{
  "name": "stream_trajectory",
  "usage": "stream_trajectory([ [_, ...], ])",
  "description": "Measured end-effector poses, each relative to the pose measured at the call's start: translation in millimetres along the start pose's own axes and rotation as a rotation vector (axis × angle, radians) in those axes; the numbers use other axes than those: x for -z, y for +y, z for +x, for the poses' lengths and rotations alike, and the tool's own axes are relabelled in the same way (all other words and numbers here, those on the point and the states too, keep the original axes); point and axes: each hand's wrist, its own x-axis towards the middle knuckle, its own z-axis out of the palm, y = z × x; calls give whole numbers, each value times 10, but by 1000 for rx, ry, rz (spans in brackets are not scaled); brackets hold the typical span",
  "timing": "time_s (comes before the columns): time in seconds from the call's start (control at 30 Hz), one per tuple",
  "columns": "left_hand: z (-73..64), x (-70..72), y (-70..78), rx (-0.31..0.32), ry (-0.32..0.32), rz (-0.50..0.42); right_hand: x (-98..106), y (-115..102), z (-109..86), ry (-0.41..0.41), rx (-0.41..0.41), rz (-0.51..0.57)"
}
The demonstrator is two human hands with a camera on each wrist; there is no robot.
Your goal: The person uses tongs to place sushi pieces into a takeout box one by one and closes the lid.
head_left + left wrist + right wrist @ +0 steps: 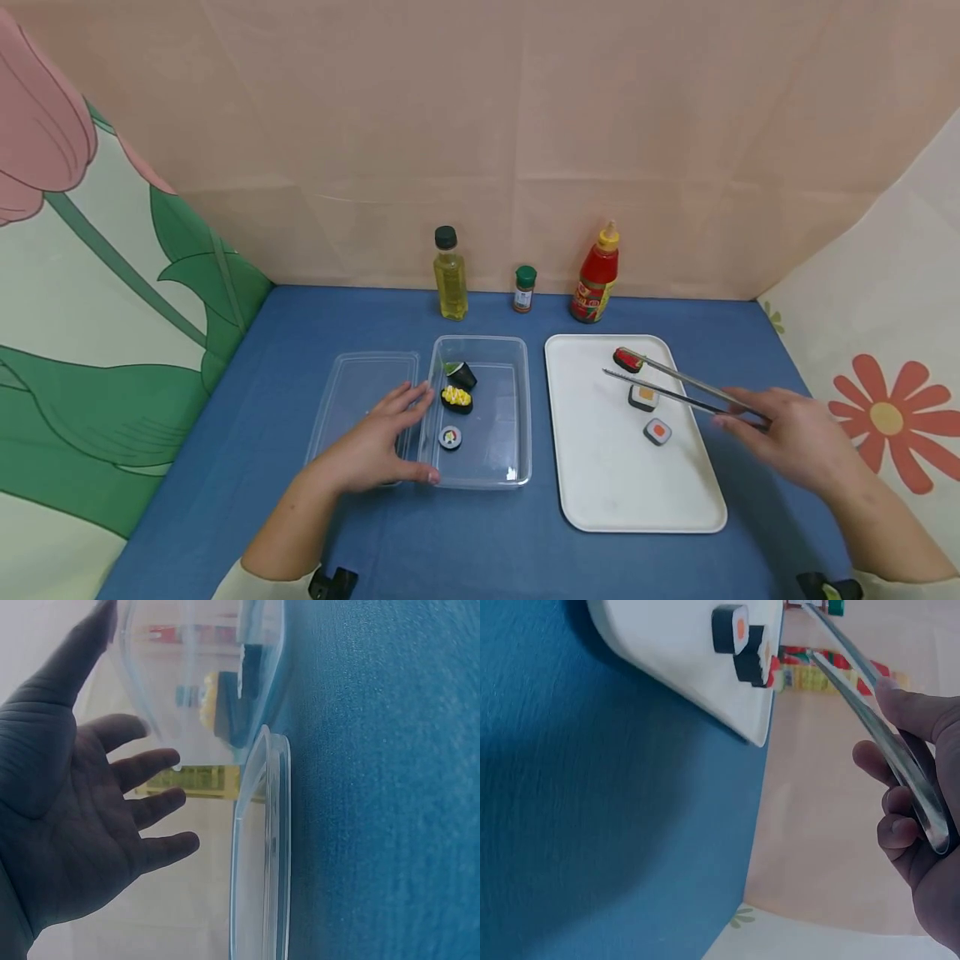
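My right hand (pixel 795 433) holds slim metal tweezer tongs (pixel 697 383), their arms spread apart over the white tray (pixel 622 492). One tip is at a red-topped sushi piece (pixel 624 362); whether it touches is unclear. Two squarish sushi rolls (pixel 657 431) lie nearer on the tray. My left hand (pixel 382 446), fingers spread, is at the left side of a clear plastic container (pixel 495 454); contact is hard to tell. Inside that container sit a black cone-shaped sushi (pixel 461 377), a yellow-topped sushi (pixel 456 400) and a round roll (pixel 450 437).
A clear lid (pixel 360 379) lies left of the container, partly under my left hand. Along the back stand an oil bottle (pixel 451 279), a small green-capped jar (pixel 524 290) and a red sauce bottle (pixel 595 279). Blue cloth (pixel 480 542) covers the table.
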Motion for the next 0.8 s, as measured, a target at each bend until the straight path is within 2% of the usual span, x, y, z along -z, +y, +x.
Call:
stream_trajectory([
  [0.5, -2, -4, 17, 21, 7, 11, -57, 186, -2, -66, -91, -36],
  [0.8, -2, -2, 16, 20, 5, 6, -126, 259, 4, -112, -110, -53],
])
